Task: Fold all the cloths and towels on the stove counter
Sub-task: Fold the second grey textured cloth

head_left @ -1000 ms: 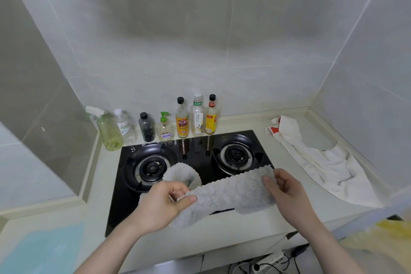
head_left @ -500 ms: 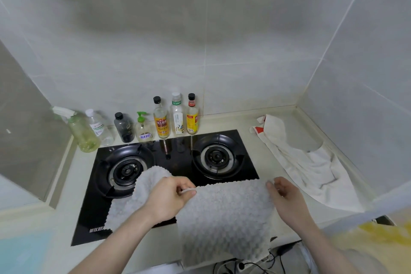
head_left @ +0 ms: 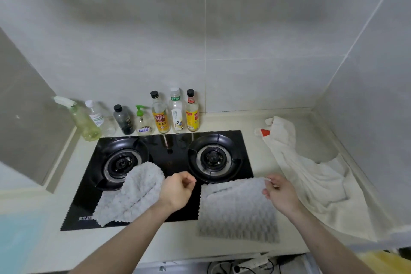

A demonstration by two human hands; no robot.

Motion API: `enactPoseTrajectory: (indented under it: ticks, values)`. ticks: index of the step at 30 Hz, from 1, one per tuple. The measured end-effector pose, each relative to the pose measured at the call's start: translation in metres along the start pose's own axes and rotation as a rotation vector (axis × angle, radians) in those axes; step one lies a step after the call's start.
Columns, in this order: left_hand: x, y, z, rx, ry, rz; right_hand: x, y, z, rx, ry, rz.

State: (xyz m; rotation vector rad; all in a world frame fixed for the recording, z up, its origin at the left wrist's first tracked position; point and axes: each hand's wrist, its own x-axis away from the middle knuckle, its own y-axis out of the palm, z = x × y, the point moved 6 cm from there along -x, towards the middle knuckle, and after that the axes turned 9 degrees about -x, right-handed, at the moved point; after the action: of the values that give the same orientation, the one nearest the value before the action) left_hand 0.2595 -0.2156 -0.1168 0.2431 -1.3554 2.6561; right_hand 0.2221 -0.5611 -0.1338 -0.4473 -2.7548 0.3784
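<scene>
**Grey cloth laid flat at the counter's front edge, right hand at its corner**

While our left hand (head_left: 176, 189) hangs loosely curled above the black gas hob (head_left: 169, 155), gripping nothing that we can see, our right hand (head_left: 279, 192) pinches the far right corner of a grey waffle-textured cloth (head_left: 236, 209). That cloth lies spread as a neat rectangle between our two hands, its far edge on the hob's front right corner and the rest on the pale stove counter (head_left: 124, 242), reaching close to the counter's front edge. Its left edge lies just right of our left wrist.

To the left of our left hand a second grey waffle cloth (head_left: 133, 193) lies rumpled over the front of the left burner (head_left: 121, 162) and down the glass; our left forearm crosses in front of its lower right part. Well to the right, a white towel (head_left: 311, 176) with a red patch sprawls unfolded along the counter toward the corner wall, near our right hand but apart from it.

Behind the hob, a row of bottles (head_left: 161, 113) stands against the tiled wall.
</scene>
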Motion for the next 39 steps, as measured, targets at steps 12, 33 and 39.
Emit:
enactPoseTrajectory:
  ticks: [12,33,39]
  values:
    - [0.017,0.117,0.04,-0.336,0.155,-0.467,-0.017,-0.006,-0.002,-0.075,0.044,-0.114]
    - [0.003,0.079,0.036,-0.247,0.238,-0.125,-0.042,-0.038,0.009,-0.09,-0.067,-0.078]
    - [0.038,0.091,0.03,-0.377,0.383,-0.126,-0.025,-0.047,0.042,0.075,-0.066,-0.115]
